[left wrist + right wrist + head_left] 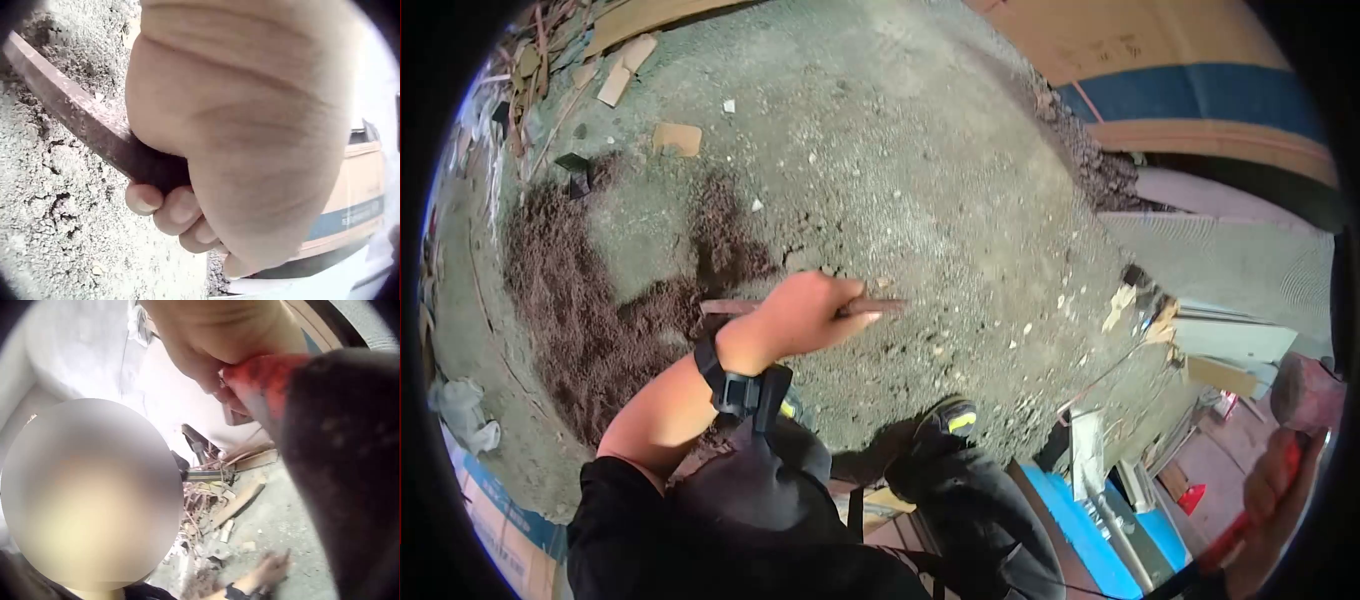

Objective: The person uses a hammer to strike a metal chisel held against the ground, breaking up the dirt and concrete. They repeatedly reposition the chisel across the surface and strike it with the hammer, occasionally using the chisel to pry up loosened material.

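Observation:
My left hand (805, 315) grips a rusty brown metal bar (730, 307), a chisel-like rod, lying level over the rough concrete floor (900, 170). In the left wrist view my fingers (169, 209) curl round the bar (75, 115), which runs up to the left. My right hand (1275, 495) is raised at the far right and holds a hammer by its red handle (1250, 520); its worn reddish head (1305, 392) is up high. The right wrist view shows the red handle (262, 378) and the dark hammer head (350, 487) close to the lens.
Broken concrete and brown rubble (580, 300) lie to the left. Wood scraps (625, 70) sit at the back left, boards (1180, 90) at the back right, blue panels (1090, 520) lower right. My dark shoe (945, 420) stands just below the bar.

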The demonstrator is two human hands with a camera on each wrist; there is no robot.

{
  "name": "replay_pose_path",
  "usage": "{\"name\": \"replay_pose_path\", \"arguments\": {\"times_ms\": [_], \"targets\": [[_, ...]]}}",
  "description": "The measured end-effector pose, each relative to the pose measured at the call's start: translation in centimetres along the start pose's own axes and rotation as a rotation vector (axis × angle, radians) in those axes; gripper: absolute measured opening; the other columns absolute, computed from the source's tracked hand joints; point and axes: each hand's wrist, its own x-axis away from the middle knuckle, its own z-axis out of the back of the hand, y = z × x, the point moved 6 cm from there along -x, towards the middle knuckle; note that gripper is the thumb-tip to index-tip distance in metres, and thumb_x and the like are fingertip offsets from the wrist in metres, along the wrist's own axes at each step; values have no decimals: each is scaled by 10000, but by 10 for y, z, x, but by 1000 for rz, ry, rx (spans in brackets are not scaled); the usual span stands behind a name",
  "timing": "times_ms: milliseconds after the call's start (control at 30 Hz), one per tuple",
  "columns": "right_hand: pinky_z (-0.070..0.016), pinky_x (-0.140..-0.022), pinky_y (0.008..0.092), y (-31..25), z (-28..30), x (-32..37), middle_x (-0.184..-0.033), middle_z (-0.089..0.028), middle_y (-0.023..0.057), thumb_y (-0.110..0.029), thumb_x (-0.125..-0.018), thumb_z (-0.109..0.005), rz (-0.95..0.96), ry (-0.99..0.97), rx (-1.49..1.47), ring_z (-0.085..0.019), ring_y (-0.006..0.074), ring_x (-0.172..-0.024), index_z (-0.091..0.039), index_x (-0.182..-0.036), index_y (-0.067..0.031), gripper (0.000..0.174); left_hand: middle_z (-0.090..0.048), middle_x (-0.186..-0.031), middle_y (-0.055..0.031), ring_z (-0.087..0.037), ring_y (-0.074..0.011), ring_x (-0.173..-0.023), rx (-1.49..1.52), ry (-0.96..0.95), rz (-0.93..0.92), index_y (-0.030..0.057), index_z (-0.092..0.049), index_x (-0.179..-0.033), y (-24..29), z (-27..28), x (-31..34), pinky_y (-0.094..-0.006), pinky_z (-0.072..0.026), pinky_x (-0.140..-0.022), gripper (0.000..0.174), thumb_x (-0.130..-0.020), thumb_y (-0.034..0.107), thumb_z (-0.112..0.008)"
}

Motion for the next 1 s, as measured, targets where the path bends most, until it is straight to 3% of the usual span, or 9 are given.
{"name": "replay_pose_path", "arguments": {"times_ms": [33,333,467,533,567,667,767,967,1000], "targets": [[-502,-707,449,-16,-16,8,-1041,-531,108,-577,-822,-489,-39,-51,-14,-560,281,-819,-400,-1264,-135,631,-482,-520,-133,-515,-331,-496,28,19,6,37,-489,-649,1,2,1,-378,-376,-444,302,-777,252,-658],[-405,-512,311,-71,-114,8,-773,-463,51,-406,-882,-484,324,-33,189,-467,164,-592,-380,-1236,-59,507,-566,-569,-119,-574,-335,-549,34,107,109,96,-568,-701,-6,16,17,-436,-457,-518,199,-749,286,-606],[-362,-426,250,22,-125,-36,-654,-432,25,-331,-908,-482,630,177,538,-426,112,-491,-371,-1223,-24,453,-570,-574,-119,-580,-332,-557,6,199,88,104,-572,-699,-5,20,19,-435,-463,-521,134,-715,234,-598],[-340,-383,220,124,-151,-72,-595,-417,12,-293,-922,-481,485,41,581,-406,86,-440,-366,-1216,-7,426,-578,-582,-112,-585,-325,-562,-53,176,55,106,-573,-703,-7,4,17,-433,-469,-528,130,-702,235,-594],[-355,-403,235,159,-178,-85,-617,-456,29,-232,-922,-475,350,-55,299,-421,103,-451,-417,-1179,-5,348,-574,-566,-110,-583,-323,-544,-56,120,74,102,-570,-707,-8,-4,16,-431,-470,-515,151,-700,251,-594],[-314,-395,245,249,-174,-127,-578,-453,35,-180,-924,-456,83,-81,323,-413,116,-440,-517,-893,-41,155,-534,-514,-107,-562,-321,-499,-97,208,15,93,-526,-682,0,-11,22,-416,-444,-455,181,-656,237,-634],[-306,-391,239,260,-170,-131,-578,-452,24,-192,-924,-458,102,4,38,-406,103,-433,-494,-846,-53,164,-540,-514,-109,-570,-315,-499,-158,149,35,89,-545,-664,4,-17,25,-407,-449,-448,167,-647,228,-635],[-297,-384,233,226,-157,-146,-578,-448,9,-276,-920,-482,282,105,-50,-381,89,-413,-461,-844,-68,222,-561,-537,-120,-580,-313,-521,-184,148,46,84,-594,-699,2,-24,22,-407,-464,-484,148,-646,214,-640],[-296,-389,217,231,-172,-157,-570,-438,-3,-280,-917,-494,264,94,157,-375,79,-412,-456,-807,-73,238,-569,-548,-123,-583,-313,-528,-220,134,47,83,-605,-715,2,-28,23,-406,-468,-494,146,-648,209,-640]]}}
